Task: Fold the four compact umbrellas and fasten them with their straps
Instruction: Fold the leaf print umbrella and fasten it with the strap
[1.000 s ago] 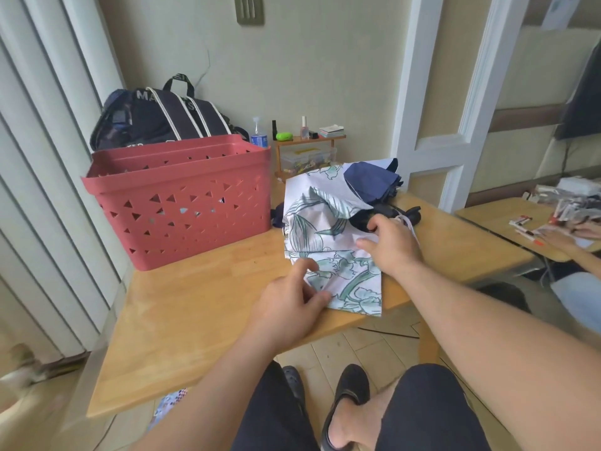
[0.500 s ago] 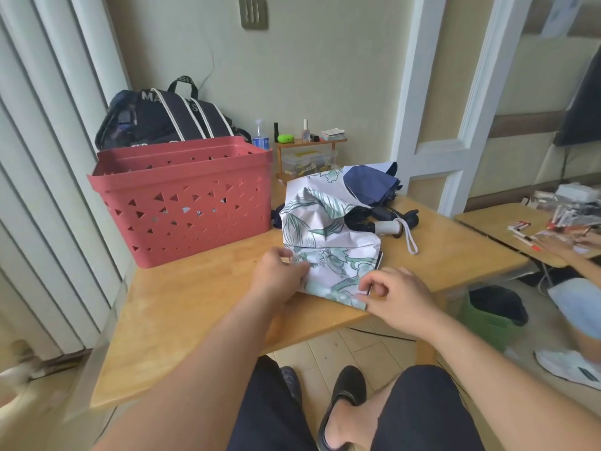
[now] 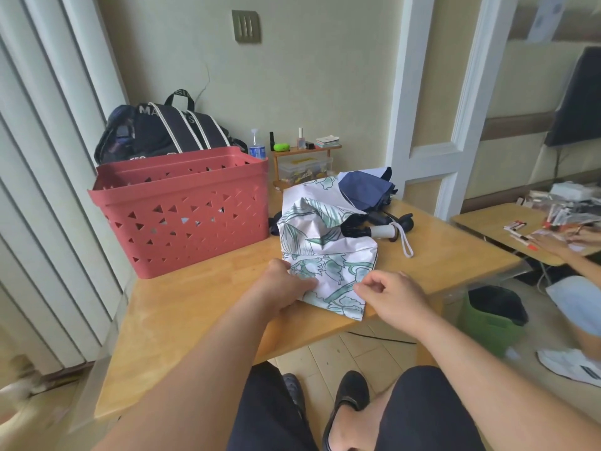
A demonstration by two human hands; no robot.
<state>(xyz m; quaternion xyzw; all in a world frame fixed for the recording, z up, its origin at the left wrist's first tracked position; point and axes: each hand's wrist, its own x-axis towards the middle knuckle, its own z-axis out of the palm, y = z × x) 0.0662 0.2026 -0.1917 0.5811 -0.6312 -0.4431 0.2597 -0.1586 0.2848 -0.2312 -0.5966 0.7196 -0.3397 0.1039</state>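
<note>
A white compact umbrella with a green leaf print (image 3: 320, 242) lies loose and crumpled on the wooden table (image 3: 195, 307), its white handle and wrist cord (image 3: 387, 231) pointing right. Behind it lies a navy umbrella (image 3: 364, 190), with black handles (image 3: 403, 221) beside it. My left hand (image 3: 283, 289) grips the near left edge of the printed canopy. My right hand (image 3: 390, 296) pinches the canopy's near right edge with curled fingers. The strap is not visible.
A red perforated basket (image 3: 182, 213) stands on the table's left part, a dark backpack (image 3: 169, 131) behind it. A small shelf with bottles (image 3: 302, 151) stands at the wall. Another person's hand (image 3: 566, 242) works at a second table on the right. A green bin (image 3: 491, 317) sits below.
My right hand has left the handle area and come back to the canopy's near right edge. My left hand slid up to the near left edge. The fabric is pulled a little toward me.
</note>
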